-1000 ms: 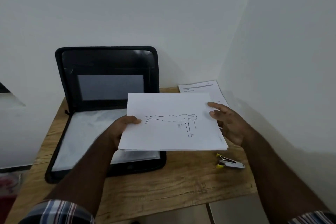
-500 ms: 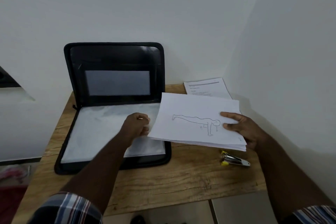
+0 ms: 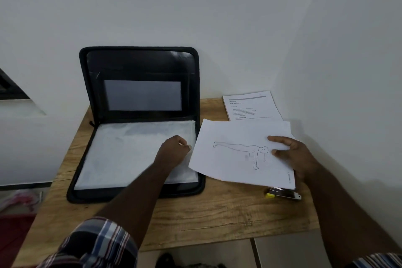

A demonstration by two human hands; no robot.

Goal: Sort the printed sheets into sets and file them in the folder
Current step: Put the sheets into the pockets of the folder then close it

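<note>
A black zip folder (image 3: 139, 63) lies open on the wooden table, its lid leaning on the wall and a clear plastic sleeve (image 3: 121, 154) over its lower half. My left hand (image 3: 173, 151) is at the sleeve's right edge with curled fingers that pinch the plastic. My right hand (image 3: 291, 154) holds a thin set of sheets (image 3: 235, 154) by its right side, thumb on top; the top sheet shows a line drawing of a figure in a plank pose. The set hovers just right of the folder. A printed text sheet (image 3: 250, 104) lies behind it near the corner.
A small stapler (image 3: 282, 194) with a yellow tip lies on the wooden table (image 3: 206, 220) under the held set's near right corner. White walls close the back and right sides. The table's front edge is near my arms.
My left hand let go of the set and moved to the sleeve's right edge in the folder. My right hand carried the set to the right, off the folder.
</note>
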